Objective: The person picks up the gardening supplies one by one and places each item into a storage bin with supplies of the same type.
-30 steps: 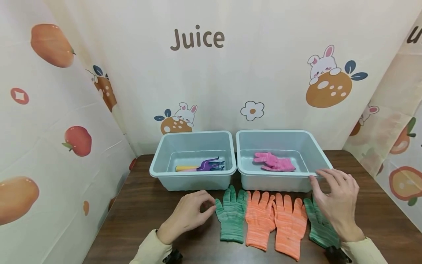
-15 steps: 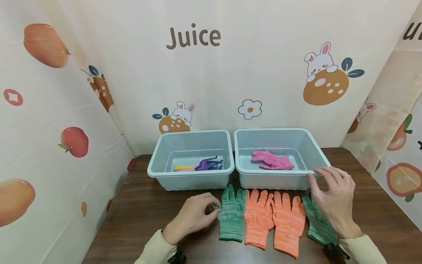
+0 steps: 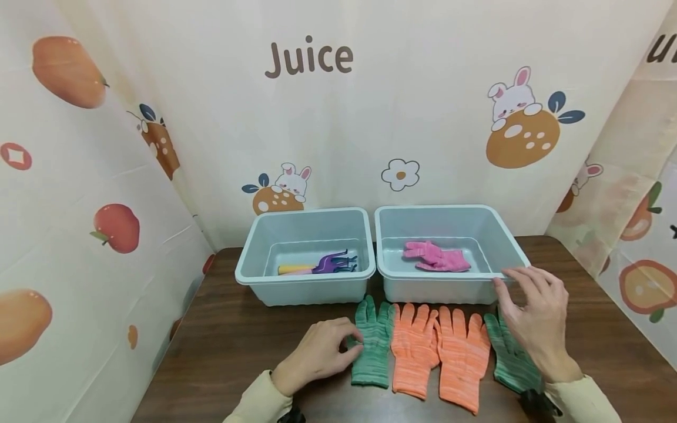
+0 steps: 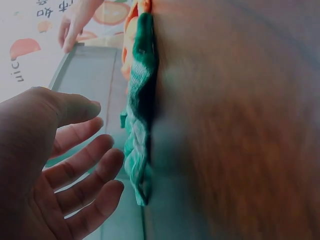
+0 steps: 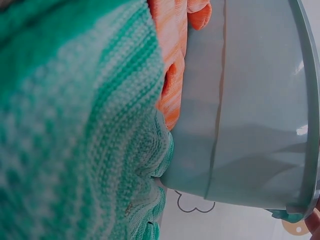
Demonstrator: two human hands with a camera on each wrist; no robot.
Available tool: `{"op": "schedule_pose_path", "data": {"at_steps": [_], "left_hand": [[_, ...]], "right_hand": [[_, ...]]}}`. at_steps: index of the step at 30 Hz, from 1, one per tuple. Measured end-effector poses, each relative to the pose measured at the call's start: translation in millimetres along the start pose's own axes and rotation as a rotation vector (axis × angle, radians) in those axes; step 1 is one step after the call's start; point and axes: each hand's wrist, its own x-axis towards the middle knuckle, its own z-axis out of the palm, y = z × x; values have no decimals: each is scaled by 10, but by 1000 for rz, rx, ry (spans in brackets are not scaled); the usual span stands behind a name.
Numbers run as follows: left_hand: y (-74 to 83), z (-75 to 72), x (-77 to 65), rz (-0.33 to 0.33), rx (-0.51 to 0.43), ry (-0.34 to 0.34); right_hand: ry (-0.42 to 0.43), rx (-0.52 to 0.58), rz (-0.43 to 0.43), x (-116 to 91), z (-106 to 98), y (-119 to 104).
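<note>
In the head view, my left hand [image 3: 330, 348] hovers at the left edge of a green knit glove [image 3: 374, 349], fingers loosely bent. The left wrist view shows its fingertips [image 4: 111, 143] apart from that glove, nothing between thumb and fingers. My right hand [image 3: 536, 314] rests with thumb and fingertips at the front right rim of the right blue bin [image 3: 439, 292]. Beneath it lies another green glove [image 3: 510, 355], partly hidden. Two orange gloves [image 3: 415, 352] [image 3: 464, 358] lie side by side between the green ones, palms flat on the table.
The right bin holds a pink glove [image 3: 436, 257]. A second blue bin [image 3: 307, 289] stands left of it, containing purple glove-like items [image 3: 330, 264] with yellow and pink ends. A printed curtain [image 3: 338, 129] closes off the back and sides of the dark wooden table [image 3: 211, 352].
My left hand has moved right and slightly toward me, and now overlaps the left green glove's edge. The right hand stays at the bin's rim. The view has shifted slightly.
</note>
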Motion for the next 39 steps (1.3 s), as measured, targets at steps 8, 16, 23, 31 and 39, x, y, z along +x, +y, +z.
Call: {"op": "schedule_pose_path", "data": {"at_steps": [8, 16, 23, 31, 39], "left_hand": [[5, 43, 50, -34, 30, -72], [55, 66, 58, -69, 107, -151], [77, 98, 56, -115, 118, -181], [90, 107, 29, -102, 156, -207], [148, 61, 40, -125, 150, -216]], "right_hand": [[-77, -27, 23, -7, -32, 16], [-20, -14, 8, -1, -15, -3], [-5, -14, 12, -12, -26, -22], [-34, -21, 20, -19, -45, -23], [8, -2, 10, -7, -13, -26]]}}
